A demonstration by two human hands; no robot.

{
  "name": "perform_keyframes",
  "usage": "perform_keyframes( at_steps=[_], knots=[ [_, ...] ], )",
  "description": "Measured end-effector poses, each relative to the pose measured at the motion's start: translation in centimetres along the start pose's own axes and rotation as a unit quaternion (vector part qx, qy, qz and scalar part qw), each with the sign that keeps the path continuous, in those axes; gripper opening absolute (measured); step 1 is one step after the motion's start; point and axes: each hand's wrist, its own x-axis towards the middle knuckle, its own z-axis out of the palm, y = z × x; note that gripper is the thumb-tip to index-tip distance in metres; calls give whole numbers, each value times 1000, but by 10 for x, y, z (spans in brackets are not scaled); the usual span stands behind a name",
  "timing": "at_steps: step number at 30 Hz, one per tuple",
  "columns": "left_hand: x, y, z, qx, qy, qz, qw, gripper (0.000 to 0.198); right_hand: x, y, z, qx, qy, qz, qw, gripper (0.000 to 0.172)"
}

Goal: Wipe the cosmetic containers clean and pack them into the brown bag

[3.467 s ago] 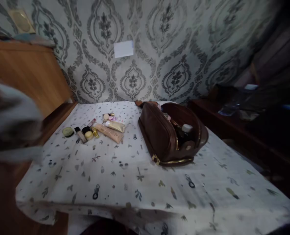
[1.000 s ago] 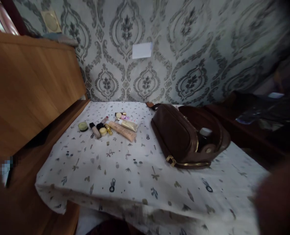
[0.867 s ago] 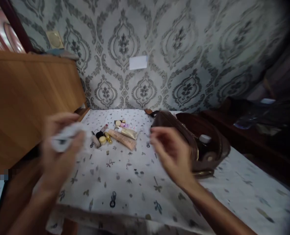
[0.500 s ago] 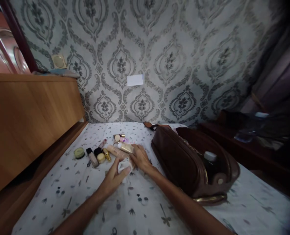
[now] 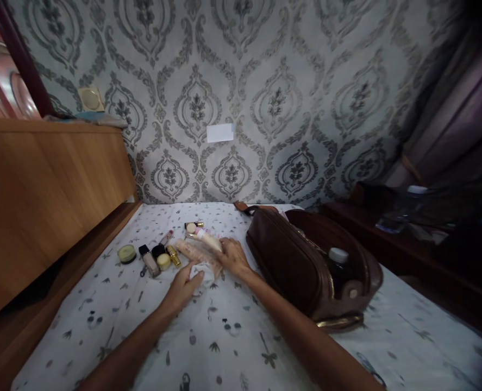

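My left hand [image 5: 185, 282] is closed on a crumpled white tissue [image 5: 202, 274], low over the patterned sheet. My right hand [image 5: 233, 256] grips the end of a cream cosmetic tube [image 5: 210, 240], whose other end points away to the left. Beneath the tube lies a peach-coloured tube [image 5: 192, 250], partly covered by the tissue and my fingers. Just left of my hands is a group of cosmetics: a gold lipstick tube [image 5: 173, 256], a small jar with a yellowish lid [image 5: 163, 262], a foundation bottle with black cap [image 5: 149, 261] and a round green tin [image 5: 126, 253].
A brown leather bag [image 5: 293, 266] stands open on the right, with a white-capped bottle [image 5: 338, 256] inside. A wooden cabinet [image 5: 53, 179] borders the left side, and the patterned wall [image 5: 241, 98] closes off the back. A clear bottle [image 5: 404, 209] stands far right.
The tissue in my left hand has shifted slightly left and down. The cream tube in my right hand has tilted more. The whole view has moved a little.
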Motion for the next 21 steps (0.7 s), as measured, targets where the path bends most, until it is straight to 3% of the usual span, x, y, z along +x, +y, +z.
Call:
perform_keyframes(
  at_steps=[5,9,11,13,15,16,21],
  knots=[
    [-1,5,-3,-24,6,-12,1000,47,-32,-8,-12,200,-9,49,978,34],
    [1,11,-12,-45,89,-1,995,56,-69,-19,-10,341,-73,70,934,40],
    [1,18,-17,-27,133,21,990,54,-82,-23,-5,435,-130,104,885,42],
    [1,24,-18,-2,151,38,988,49,-90,-25,1,544,-190,156,802,40],
    [-3,28,-17,5,138,60,989,45,-94,-26,8,610,-237,203,728,37],
    [-5,28,-16,10,118,77,990,44,-96,-26,10,616,-252,217,714,37],
    [-14,24,-12,116,19,171,978,36,-101,-22,12,583,-285,252,718,41]
  ],
)
